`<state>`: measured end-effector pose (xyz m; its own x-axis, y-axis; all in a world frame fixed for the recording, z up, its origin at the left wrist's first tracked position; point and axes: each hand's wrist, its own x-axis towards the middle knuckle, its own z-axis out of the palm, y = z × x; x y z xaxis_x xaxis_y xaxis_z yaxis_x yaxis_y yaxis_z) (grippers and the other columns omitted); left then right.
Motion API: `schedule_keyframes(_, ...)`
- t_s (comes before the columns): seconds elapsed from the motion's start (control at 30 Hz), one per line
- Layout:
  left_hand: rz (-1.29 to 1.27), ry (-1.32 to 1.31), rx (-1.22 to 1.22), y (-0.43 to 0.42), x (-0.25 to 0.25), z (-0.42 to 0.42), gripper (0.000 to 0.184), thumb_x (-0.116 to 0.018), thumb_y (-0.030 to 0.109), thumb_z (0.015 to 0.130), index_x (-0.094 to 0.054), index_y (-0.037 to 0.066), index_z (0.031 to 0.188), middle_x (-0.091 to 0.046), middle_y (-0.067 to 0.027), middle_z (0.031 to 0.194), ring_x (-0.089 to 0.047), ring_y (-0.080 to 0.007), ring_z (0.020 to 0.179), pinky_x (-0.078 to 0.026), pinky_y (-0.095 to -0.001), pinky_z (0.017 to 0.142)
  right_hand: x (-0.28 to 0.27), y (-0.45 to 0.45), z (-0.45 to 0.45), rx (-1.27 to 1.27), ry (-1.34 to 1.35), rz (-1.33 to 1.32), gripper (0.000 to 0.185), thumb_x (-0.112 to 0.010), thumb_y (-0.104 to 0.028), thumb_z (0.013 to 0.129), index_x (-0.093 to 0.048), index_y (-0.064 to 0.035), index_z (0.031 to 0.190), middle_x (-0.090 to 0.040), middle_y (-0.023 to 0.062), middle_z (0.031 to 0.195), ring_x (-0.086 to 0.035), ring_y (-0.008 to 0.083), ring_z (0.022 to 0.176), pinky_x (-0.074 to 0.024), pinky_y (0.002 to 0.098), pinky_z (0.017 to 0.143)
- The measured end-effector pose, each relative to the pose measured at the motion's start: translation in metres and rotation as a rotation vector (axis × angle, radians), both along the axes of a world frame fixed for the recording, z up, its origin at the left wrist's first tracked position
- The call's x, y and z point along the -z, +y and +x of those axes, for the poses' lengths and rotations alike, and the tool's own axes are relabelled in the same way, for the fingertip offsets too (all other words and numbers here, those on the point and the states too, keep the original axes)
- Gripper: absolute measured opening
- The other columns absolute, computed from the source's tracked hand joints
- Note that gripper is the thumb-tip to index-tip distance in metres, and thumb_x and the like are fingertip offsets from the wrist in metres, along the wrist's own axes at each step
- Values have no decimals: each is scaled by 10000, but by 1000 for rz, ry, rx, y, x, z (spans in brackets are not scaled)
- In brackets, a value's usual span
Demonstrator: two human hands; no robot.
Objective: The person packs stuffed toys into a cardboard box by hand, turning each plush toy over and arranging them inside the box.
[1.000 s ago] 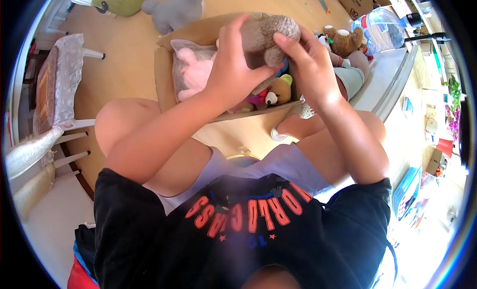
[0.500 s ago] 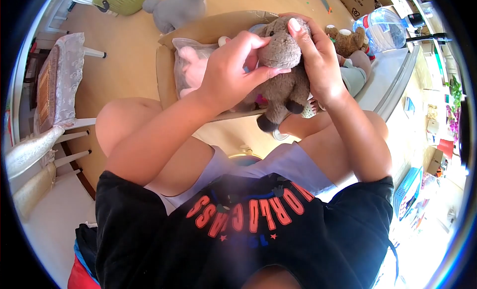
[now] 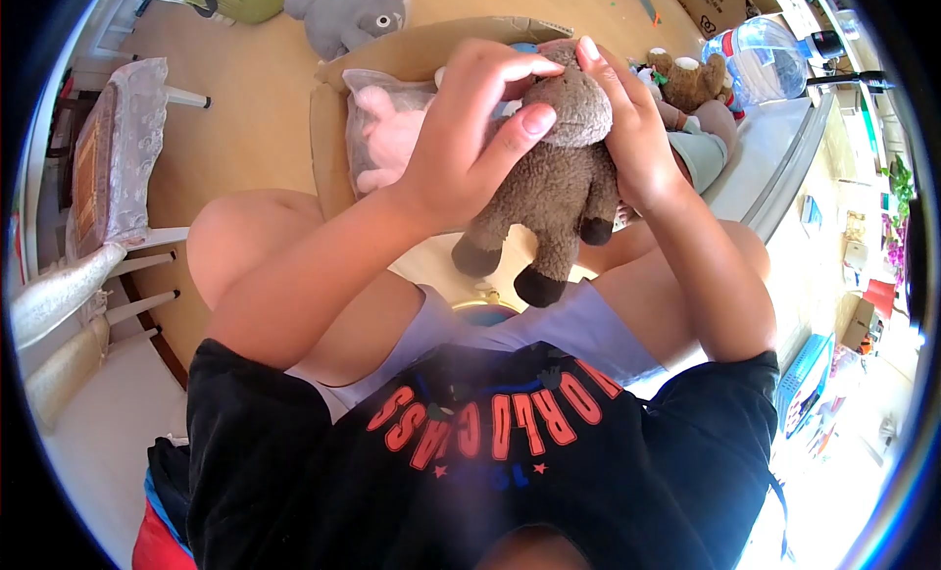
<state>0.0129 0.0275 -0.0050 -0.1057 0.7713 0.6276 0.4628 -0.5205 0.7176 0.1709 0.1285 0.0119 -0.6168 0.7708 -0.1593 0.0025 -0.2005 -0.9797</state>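
A brown plush animal (image 3: pixel 554 183) with dark feet hangs upright between my hands, its greyish snout facing me. My left hand (image 3: pixel 470 129) holds the left side of its head, with fingers and thumb on the face. On the other side of the head, my right hand (image 3: pixel 627 119) is wrapped round it, thumb near the top. Behind and below the plush is an open cardboard box (image 3: pixel 331 148). Inside the box lies a pink plush (image 3: pixel 387 139) in a clear bag. The rest of the box's contents are mostly hidden by my hands and the plush.
A grey plush (image 3: pixel 353 19) lies on the floor beyond the box, near a green basket (image 3: pixel 240 0). At the right are a brown teddy bear (image 3: pixel 689 80), a large clear bottle (image 3: pixel 765 60) and another person's leg (image 3: pixel 714 129). A cloth-covered chair (image 3: pixel 118 158) stands left.
The brown plush has come up out of the box area and turned, so its face, body and legs now show and hang nearer to me. My hands have shifted around its head.
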Motion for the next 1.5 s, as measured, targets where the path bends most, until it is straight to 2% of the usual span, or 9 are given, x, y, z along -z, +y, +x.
schedule_keyframes(0.2,-3,214,-16,3,-9,-5,606,-878,300,743,-567,42,1195,-526,-33,871,-481,-106,708,-428,-254,607,-8,-5,0,-122,-52,348,417,-429,-341,1084,-553,-23,1322,-632,103,1191,-586,175,1122,-448,324,1008)
schedule_keyframes(0.3,-298,-81,-104,-8,-2,10,623,-857,303,779,-498,26,1206,-559,-65,864,-508,-108,737,-447,-257,639,-3,-1,-1,-107,-58,395,397,-415,-324,1089,-552,-39,1329,-622,98,1196,-568,162,1127,-430,312,1021)
schedule_keyframes(0.33,-290,-94,-130,-6,5,11,659,-803,418,835,-453,-7,1197,-635,-133,800,-639,-244,666,-523,-341,636,-5,0,-2,-83,-62,381,394,-413,-320,1089,-551,-40,1330,-621,97,1196,-567,160,1126,-427,311,1022)
schedule_keyframes(0.57,-246,-167,-30,-7,9,10,377,-614,305,1006,-536,-39,1138,-621,-122,753,-604,-144,606,-496,-282,588,-10,6,-1,-59,-3,314,386,-424,-341,1086,-560,-49,1298,-619,80,1131,-562,141,1058,-435,282,976)
schedule_keyframes(0.7,-467,-523,65,-11,-1,11,327,-531,283,1053,-556,-17,1179,-627,-80,747,-591,-134,585,-493,-274,594,-10,6,1,-63,-23,185,401,-375,-309,1094,-553,-35,1326,-626,108,1187,-583,160,1101,-434,297,1008)
schedule_keyframes(0.97,-436,-570,192,0,-3,1,271,-488,195,1071,-565,-17,1221,-632,-51,888,-614,-104,791,-472,-237,709,-4,18,1,-36,85,-38,416,-416,-358,1081,-577,-53,1313,-641,107,1166,-595,176,1079,-452,312,978)
schedule_keyframes(1.1,-305,-434,-110,9,0,-9,406,-620,276,1009,-542,-2,1295,-635,-28,895,-604,-91,789,-456,-223,726,0,33,-3,-113,333,-369,413,-394,-308,1081,-542,-10,1326,-635,142,1231,-621,260,1116,-469,389,1030)
schedule_keyframes(1.33,-988,-833,312,1,-19,-2,629,-739,366,917,-508,-5,1370,-606,-106,1267,-591,-190,1159,-495,-373,989,7,41,2,-64,372,-417,428,-325,-298,1101,-528,-9,1344,-642,139,1221,-618,250,1131,-486,390,1012)
schedule_keyframes(1.5,-955,-977,96,-1,-13,-4,585,-722,359,925,-535,23,1366,-607,-80,1274,-583,-191,1143,-494,-364,954,32,45,4,287,9,237,420,-401,-288,1100,-497,33,1353,-602,158,1274,-580,261,1196,-455,354,1040)
